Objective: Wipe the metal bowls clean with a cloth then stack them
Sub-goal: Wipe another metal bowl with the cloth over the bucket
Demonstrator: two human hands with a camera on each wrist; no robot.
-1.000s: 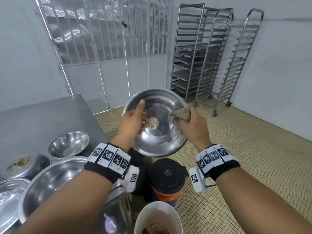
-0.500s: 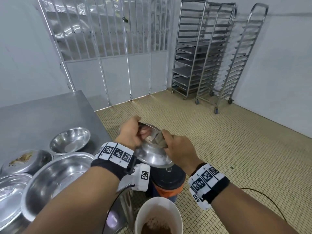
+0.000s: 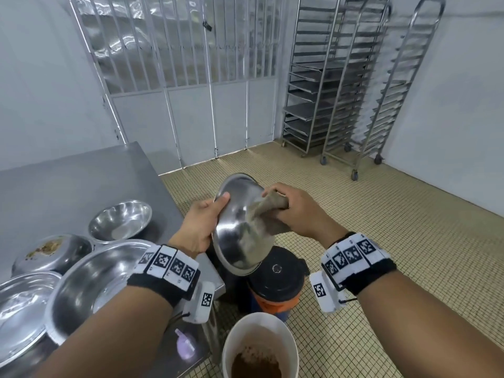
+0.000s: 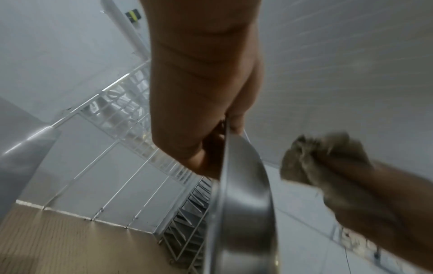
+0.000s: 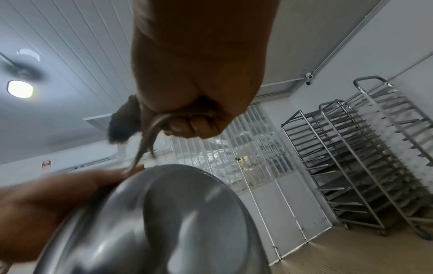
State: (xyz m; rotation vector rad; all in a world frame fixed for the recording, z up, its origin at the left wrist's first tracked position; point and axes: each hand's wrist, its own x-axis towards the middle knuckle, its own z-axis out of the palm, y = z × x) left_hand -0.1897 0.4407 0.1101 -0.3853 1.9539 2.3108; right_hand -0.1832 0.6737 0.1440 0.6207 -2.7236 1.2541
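Note:
A small metal bowl [image 3: 237,214] is held tilted in the air over a black-lidded container. My left hand [image 3: 203,222] grips its left rim, thumb on the inside. My right hand [image 3: 294,211] clutches a beige cloth [image 3: 261,216] that lies against the bowl's inner surface. In the left wrist view the bowl [image 4: 243,194] shows edge-on, with the bunched cloth [image 4: 311,159] to its right. The right wrist view shows my fingers [image 5: 187,126] curled round the cloth above the blurred bowl [image 5: 168,222]. Several more bowls sit on the steel table [image 3: 68,181]: a small one [image 3: 120,221], a soiled one [image 3: 51,253], a large one [image 3: 90,285].
Below the held bowl stands a black-lidded orange container [image 3: 275,279], and a white bucket [image 3: 259,347] of brown powder is near my feet. Tall wheeled tray racks [image 3: 349,85] line the far right wall. A barred metal door [image 3: 185,77] is ahead. The floor is tiled.
The bowl dropped lower and was turned, then tilted so its inside faces right. My right hand moved the cloth from the bowl's rim into its interior.

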